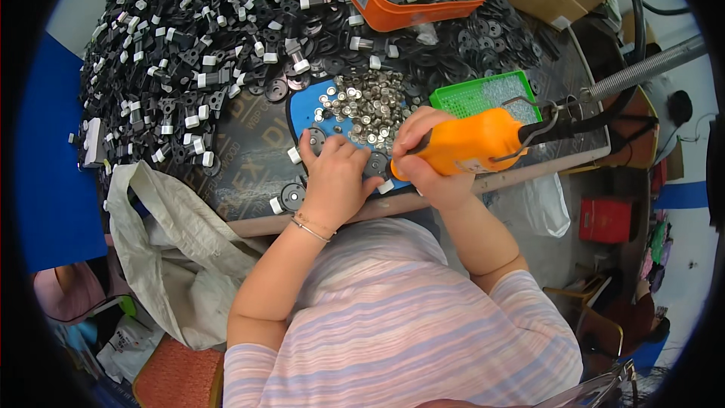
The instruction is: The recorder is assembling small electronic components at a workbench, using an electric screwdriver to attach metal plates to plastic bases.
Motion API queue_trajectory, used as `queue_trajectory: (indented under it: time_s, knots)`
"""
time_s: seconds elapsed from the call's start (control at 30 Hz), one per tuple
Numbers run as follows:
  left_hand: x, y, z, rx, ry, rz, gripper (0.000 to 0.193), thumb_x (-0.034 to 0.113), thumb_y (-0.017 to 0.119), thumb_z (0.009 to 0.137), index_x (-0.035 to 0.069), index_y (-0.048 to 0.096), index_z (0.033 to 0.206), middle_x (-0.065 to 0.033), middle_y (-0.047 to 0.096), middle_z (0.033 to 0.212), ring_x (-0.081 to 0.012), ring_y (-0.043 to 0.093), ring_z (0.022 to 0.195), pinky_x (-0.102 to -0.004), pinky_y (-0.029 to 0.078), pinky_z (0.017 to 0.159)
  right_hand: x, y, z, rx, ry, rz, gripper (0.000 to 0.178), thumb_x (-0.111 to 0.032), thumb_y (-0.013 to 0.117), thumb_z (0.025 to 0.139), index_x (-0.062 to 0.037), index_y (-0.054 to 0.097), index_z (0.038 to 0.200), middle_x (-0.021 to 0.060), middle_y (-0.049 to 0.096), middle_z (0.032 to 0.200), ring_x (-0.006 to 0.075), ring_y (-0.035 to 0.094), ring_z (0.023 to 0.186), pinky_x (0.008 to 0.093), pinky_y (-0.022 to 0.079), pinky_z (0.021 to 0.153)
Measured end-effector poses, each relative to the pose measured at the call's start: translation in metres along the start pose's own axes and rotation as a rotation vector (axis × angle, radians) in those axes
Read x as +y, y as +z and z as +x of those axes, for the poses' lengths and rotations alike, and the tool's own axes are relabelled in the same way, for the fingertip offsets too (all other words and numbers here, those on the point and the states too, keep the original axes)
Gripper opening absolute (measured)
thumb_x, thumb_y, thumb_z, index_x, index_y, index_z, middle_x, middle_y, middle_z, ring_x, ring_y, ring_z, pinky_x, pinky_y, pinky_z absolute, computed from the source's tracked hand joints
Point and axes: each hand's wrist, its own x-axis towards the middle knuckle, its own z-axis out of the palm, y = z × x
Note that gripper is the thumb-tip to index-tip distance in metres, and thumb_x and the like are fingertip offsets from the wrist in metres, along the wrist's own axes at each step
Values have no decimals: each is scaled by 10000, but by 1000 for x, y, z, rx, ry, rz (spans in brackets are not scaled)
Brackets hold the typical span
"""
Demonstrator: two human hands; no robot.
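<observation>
My right hand (434,159) is wrapped round an orange electric screwdriver (476,142), held almost level with its dark tip pointing left. That tip meets a black disc part (377,164) with a white end piece at the table's near edge. The thumb and fingers of my left hand (336,180) grip this disc from its left side. My left index finger stretches forward to another black disc part (316,138). A third disc part (292,196) lies left of my left wrist. Small silver round metal pieces (375,109) are heaped on a blue mat (304,106) just beyond my hands.
A large pile of black parts with white ends (189,53) covers the far left. An orange tray (404,17) sits on the pile; a green basket (444,100) of small pieces stands right. The screwdriver hangs from a spring and cable (649,68). A whitish sack (174,257) drapes at left.
</observation>
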Motion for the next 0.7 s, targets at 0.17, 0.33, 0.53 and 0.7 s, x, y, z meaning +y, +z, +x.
queue_trajectory:
  time_s: [0.17, 0.33, 0.53, 0.7]
  knots:
    - [-1, 2, 0, 5, 11, 15, 368, 294, 773, 635, 97, 659, 925, -15, 613, 880, -214, 521, 1002, -615, 169, 1019, 0, 6, 3, -54, 0, -89, 204, 23, 660, 734, -37, 527, 876, 96, 538, 833, 142, 546, 700, 235, 467, 608]
    - [-2, 4, 0, 13, 12, 5, 365, 286, 779, 623, 98, 657, 911, -17, 611, 871, -213, 521, 1000, -615, 171, 1018, 0, 7, 1, -22, 124, -36, 186, -60, 711, 689, -68, 594, 834, 36, 581, 817, 181, 558, 777, 296, 458, 680]
    - [0, -2, 3, -12, 5, -24, 368, 272, 788, 610, 98, 667, 911, -21, 616, 877, -216, 522, 1007, -615, 171, 1020, -2, -19, 15, -190, -101, 144, 245, -212, 745, 748, -61, 582, 851, 72, 568, 807, 165, 557, 687, 272, 454, 601]
    - [1, -4, 2, -46, -25, -30, 372, 272, 790, 625, 94, 678, 931, -35, 632, 922, -227, 515, 1048, -604, 147, 1039, -19, -78, 15, 241, -141, 195, 200, -58, 651, 779, -32, 537, 942, 104, 533, 890, 160, 525, 653, 276, 429, 601]
